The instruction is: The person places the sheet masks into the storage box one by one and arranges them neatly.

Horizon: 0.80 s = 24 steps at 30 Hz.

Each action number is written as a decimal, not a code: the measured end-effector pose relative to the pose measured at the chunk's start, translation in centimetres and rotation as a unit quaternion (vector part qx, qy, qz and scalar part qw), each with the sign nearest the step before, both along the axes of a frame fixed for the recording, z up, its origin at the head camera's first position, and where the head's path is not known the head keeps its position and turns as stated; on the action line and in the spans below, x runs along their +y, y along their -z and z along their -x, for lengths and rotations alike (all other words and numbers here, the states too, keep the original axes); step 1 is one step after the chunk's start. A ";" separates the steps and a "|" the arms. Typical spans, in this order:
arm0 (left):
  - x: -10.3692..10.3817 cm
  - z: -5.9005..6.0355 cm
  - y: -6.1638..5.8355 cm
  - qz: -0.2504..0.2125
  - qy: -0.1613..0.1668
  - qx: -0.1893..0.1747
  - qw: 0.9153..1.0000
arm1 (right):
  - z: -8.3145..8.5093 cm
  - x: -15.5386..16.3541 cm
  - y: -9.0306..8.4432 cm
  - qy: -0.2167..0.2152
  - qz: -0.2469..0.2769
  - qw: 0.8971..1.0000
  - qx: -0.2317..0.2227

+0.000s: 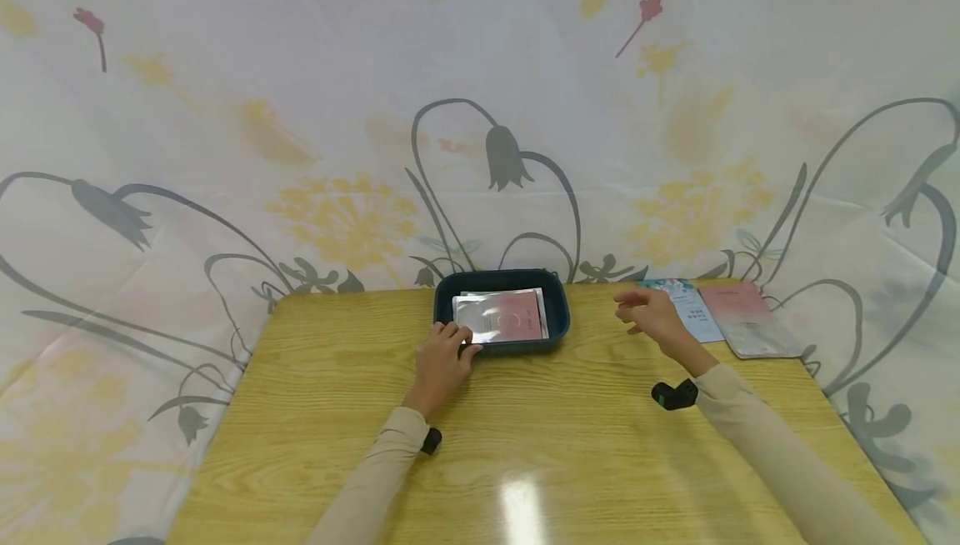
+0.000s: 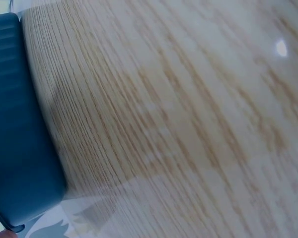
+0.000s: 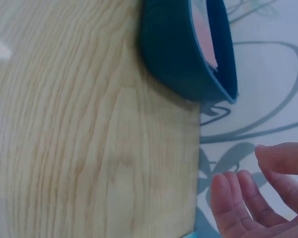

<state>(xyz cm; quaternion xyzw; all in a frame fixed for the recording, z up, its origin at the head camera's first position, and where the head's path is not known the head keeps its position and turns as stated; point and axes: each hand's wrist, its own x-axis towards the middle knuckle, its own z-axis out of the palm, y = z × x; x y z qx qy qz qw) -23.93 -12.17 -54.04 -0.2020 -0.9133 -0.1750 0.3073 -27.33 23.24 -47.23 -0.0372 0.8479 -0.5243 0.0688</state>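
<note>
Tray (image 1: 558, 312) rim touched by left hand (image 1: 441, 362) fingers (image 1: 459, 337).

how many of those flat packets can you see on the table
3, possibly more stacked unseen: pink packet in the blue tray by the left hand; blue packet and pink-grey packet beyond the right hand.

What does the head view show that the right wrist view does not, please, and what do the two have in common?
Only the head view shows the left hand touching the tray's near left corner, the silver-and-pink packets lying flat inside, and two more packets at the table's far right. Only the right wrist view shows the right hand's loosely curled fingertips close up. Both show the dark blue tray and the wooden table.
</note>
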 end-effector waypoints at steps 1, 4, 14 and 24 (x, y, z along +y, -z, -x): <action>0.0 0.0 0.0 0.001 -0.001 0.000 1.000 | -0.1 0.3 0.1 0.000 0.005 1.000 0.000; 0.0 0.0 0.0 0.004 -0.005 0.004 1.000 | -0.3 1.2 0.3 0.003 0.014 1.000 -0.002; 0.1 -0.2 -0.3 0.000 -0.007 -0.006 1.000 | -1.6 4.0 0.0 0.030 0.032 0.999 -0.022; 0.1 -0.1 -0.1 0.004 -0.010 0.008 1.000 | -2.4 6.2 0.4 0.060 0.062 0.995 -0.040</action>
